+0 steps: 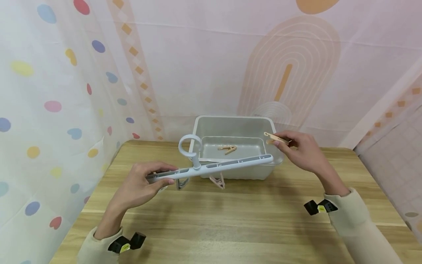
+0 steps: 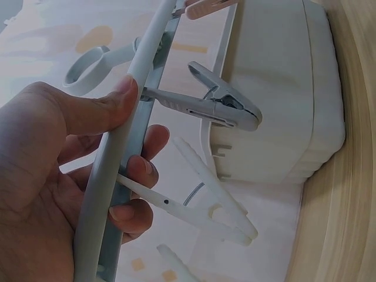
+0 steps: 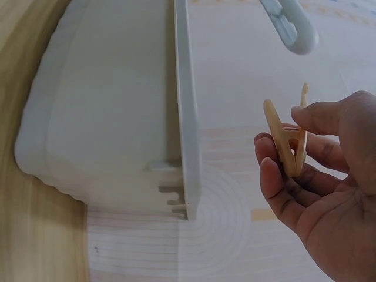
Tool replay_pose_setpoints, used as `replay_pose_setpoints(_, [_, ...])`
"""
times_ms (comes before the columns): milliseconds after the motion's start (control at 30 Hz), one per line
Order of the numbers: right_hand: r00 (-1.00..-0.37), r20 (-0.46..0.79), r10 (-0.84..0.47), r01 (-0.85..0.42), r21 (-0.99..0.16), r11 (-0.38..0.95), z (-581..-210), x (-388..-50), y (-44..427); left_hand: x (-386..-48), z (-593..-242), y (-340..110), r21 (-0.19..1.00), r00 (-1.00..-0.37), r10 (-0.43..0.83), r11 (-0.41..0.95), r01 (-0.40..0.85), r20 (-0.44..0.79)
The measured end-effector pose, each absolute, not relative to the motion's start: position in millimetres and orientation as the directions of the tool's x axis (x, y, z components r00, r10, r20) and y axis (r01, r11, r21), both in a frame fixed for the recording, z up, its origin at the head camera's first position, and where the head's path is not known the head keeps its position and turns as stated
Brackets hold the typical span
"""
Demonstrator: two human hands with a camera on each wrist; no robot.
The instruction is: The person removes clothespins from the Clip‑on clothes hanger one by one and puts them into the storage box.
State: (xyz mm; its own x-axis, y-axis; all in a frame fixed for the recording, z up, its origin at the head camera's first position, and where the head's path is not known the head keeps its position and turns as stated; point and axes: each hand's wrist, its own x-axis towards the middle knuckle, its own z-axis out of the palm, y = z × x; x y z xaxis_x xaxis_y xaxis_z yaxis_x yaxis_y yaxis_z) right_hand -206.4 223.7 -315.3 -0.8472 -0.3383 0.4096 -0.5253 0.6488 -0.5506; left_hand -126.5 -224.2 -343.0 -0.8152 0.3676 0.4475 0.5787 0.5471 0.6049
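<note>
My left hand (image 1: 139,186) grips one end of a light blue-grey plastic hanger (image 1: 230,167), thumb on the near side and fingers behind. The hanger's round hook points up and its bar tilts up to the right. From the bar hang a grey clip (image 2: 217,108), a white clip (image 2: 194,211) and a pink clip (image 1: 218,181); another white clip (image 2: 176,264) is partly cut off in the left wrist view. Off the hanger's far end, my right hand (image 1: 304,151) pinches a pale orange clip (image 3: 288,141) between thumb and fingers, apart from the bar.
Behind the hanger stands a whitish plastic bin (image 1: 247,173) at the back of the wooden table (image 1: 211,227). Pale orange clip pieces (image 1: 227,149) lie on its floor. A patterned curtain (image 1: 204,73) hangs close behind the table and along its left.
</note>
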Motion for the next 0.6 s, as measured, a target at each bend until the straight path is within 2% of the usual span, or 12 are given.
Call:
replay_pose_setpoints(167, [-0.840, 0.409, -0.356, -0.535, -0.524, 0.663, -310.9, -216.7, 222.2, -128.1, -343.5, -224.7, 0.617, -0.819, 0.373, 0.539, 0.574, 0.436])
replay_pose_setpoints(600, [-0.877, 0.296, -0.378, -0.480, -0.506, 0.717, -294.1, -244.0, 217.3, -129.0, -344.9, -225.4, 0.598, -0.812, 0.375, 0.549, 0.584, 0.448])
